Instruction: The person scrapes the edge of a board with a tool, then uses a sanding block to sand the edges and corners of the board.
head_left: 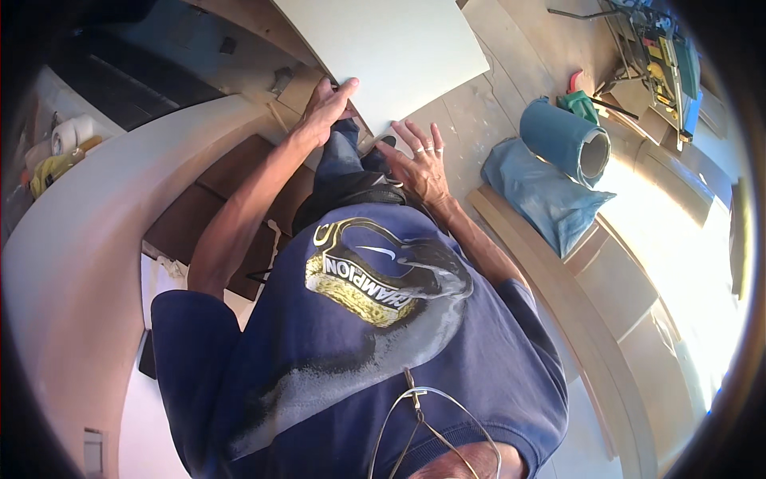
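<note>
A flat white panel (399,56) with straight edges stretches away from me at the top centre. At its left edge, my left hand (325,112) is closed on the panel, thumb on top and fingers mostly hidden under it. Beside the near corner is my right hand (421,164), rings on its fingers. Those fingers are spread, the tips at the panel's near edge; whether they press on it I cannot tell. My legs and a dark shoe show partly below the panel.
To the right, a blue roll (558,140) lies by a crumpled blue plastic sheet (542,195). A long wooden board (558,311) runs along my right side. Tools (670,76) are piled at the far right. A pale ledge (112,207) curves along the left, with white rolls (72,136) beyond it.
</note>
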Motion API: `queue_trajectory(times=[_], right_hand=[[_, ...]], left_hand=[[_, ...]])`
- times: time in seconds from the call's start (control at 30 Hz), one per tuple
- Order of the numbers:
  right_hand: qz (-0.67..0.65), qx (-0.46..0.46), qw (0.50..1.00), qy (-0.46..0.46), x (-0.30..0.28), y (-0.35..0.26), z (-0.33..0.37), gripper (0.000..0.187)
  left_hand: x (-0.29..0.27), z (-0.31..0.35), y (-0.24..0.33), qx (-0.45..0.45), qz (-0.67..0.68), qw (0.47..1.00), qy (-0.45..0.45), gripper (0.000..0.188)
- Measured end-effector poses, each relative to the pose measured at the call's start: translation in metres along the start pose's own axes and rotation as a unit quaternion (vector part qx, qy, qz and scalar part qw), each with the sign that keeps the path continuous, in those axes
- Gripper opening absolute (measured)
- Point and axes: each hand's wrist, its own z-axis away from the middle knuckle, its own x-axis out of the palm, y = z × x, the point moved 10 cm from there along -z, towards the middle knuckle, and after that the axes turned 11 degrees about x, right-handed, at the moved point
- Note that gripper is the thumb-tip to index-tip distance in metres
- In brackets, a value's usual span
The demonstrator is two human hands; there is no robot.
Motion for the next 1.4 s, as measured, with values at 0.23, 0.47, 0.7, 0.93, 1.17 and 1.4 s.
queue_trajectory(times=[0.23,0.47,0.7,0.93,1.17,1.4], right_hand=[[-0.04,0.072,0.995,0.052,0.003,0.035,-0.013,0.049],[-0.08,0.122,0.983,0.108,0.009,0.047,-0.027,0.055],[-0.016,0.019,0.98,0.199,-0.015,0.007,-0.102,0.076],[0.066,-0.163,0.949,0.263,-0.118,0.007,-0.181,0.055],[0.036,-0.236,0.916,0.322,-0.288,-0.048,-0.227,0.035],[0.022,-0.175,0.9,0.399,-0.403,-0.063,-0.269,0.044]], left_hand=[[-0.023,-0.018,0.03,0.035,-0.012,0.999,-0.016,0.051],[-0.052,-0.054,0.043,0.042,-0.004,0.999,-0.013,0.046],[-0.051,-0.067,0.085,0.052,0.032,0.997,-0.051,0.037],[0.018,-0.025,0.178,0.178,0.144,0.973,-0.039,0.041],[0.07,0.027,0.293,0.325,0.261,0.888,-0.194,0.058],[0.015,-0.052,0.311,0.338,0.131,0.928,-0.083,0.055]])
